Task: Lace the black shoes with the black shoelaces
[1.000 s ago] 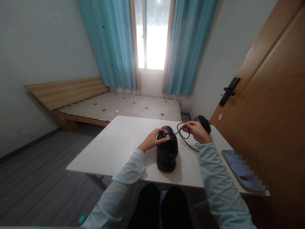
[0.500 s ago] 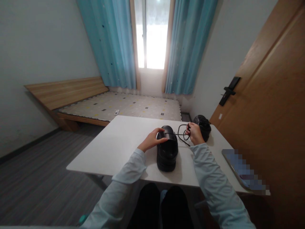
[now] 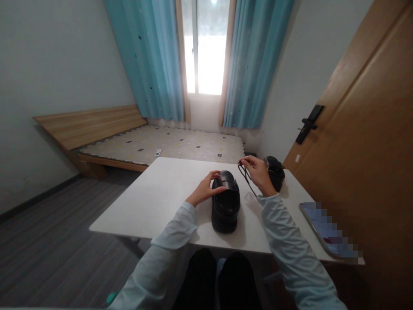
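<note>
A black shoe (image 3: 226, 213) rests on the white table (image 3: 155, 206) in front of me, its toe pointing away. My left hand (image 3: 206, 189) grips it from the left, with the thumb over its opening and the fingers near the front upper. To the right of that shoe, my right hand (image 3: 258, 171) is raised and pinches a dark shoelace (image 3: 248, 181). Loops of the lace hang below the fingertips. Just behind my right hand stands a second black shoe (image 3: 275, 174), partly covered by the hand.
A tablet-like flat device (image 3: 325, 232), blurred out, lies at the table's right edge. Beyond the table is a bed (image 3: 180, 144) with a small white remote (image 3: 158, 152) on it. A wooden door (image 3: 361, 142) stands close on the right.
My right hand has moved up and a little left with the lace. The strand that ran across to the near shoe no longer shows there. My left hand stays on the shoe.
</note>
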{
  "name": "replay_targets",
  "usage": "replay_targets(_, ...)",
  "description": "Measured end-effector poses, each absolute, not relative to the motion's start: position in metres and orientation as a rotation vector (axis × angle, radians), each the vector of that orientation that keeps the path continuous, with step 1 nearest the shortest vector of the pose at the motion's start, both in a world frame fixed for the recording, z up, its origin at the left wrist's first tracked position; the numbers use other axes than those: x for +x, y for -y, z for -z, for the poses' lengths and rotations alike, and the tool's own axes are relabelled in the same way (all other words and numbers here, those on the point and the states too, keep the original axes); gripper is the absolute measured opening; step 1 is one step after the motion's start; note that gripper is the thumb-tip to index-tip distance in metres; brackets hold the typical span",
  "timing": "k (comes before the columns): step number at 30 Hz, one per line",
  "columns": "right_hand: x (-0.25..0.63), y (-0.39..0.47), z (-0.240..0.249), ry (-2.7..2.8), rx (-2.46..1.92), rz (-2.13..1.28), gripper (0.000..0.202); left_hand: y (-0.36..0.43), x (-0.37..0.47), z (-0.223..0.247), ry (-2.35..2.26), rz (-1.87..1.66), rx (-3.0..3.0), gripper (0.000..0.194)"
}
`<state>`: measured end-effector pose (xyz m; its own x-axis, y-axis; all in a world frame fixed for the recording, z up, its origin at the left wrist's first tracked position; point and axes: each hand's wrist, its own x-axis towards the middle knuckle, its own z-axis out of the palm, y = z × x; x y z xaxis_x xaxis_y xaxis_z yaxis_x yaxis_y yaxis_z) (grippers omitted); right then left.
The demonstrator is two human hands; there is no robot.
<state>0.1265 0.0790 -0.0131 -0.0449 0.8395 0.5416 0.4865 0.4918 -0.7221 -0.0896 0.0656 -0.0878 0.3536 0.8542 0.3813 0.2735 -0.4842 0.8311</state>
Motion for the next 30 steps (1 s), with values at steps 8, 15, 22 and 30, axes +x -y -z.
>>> replay_targets(8,0.072,-0.043,0.003,2.016,-0.949,-0.437,0.011,-0.071,-0.087,0.091,-0.654,-1.312,1.807,0.079)
replay_targets(15,0.044,-0.035,0.004,1.962,-0.804,-0.685,0.011,-0.068,-0.085,0.093,-0.752,-1.213,1.655,0.064)
replay_targets(22,0.048,-0.050,0.005,1.841,-0.895,-0.542,0.013,-0.062,-0.086,0.083,-0.693,-1.173,1.619,0.048)
replay_targets(30,0.061,-0.058,0.008,1.813,-0.981,-0.489,0.011,-0.052,-0.081,0.071,-0.585,-1.076,1.553,0.040)
